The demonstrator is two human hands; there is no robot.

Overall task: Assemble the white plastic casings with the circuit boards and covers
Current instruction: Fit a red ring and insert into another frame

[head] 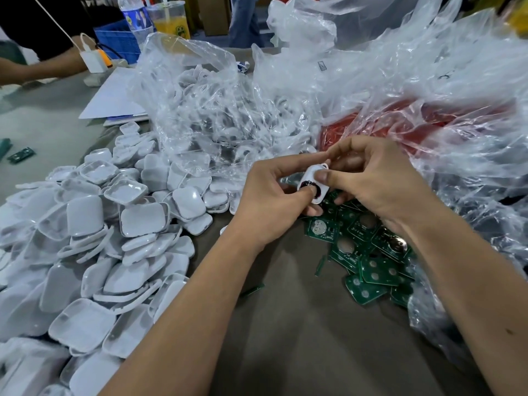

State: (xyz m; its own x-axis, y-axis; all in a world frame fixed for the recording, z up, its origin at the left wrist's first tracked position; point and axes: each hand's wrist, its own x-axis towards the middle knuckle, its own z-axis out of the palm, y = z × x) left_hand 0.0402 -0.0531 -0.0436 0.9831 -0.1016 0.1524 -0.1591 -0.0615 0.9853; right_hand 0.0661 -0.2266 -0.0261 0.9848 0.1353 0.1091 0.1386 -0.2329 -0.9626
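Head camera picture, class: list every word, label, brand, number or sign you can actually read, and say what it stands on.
No text can be read here.
Bottle label: blue print, too blurred.
Drink cup: green cartoon face, no legible words.
Clear plastic bag: small dark printed mark, too small.
Circuit boards: white markings, too small.

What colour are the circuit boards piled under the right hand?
Green, with round silver pads; the circuit boards show in the head view.
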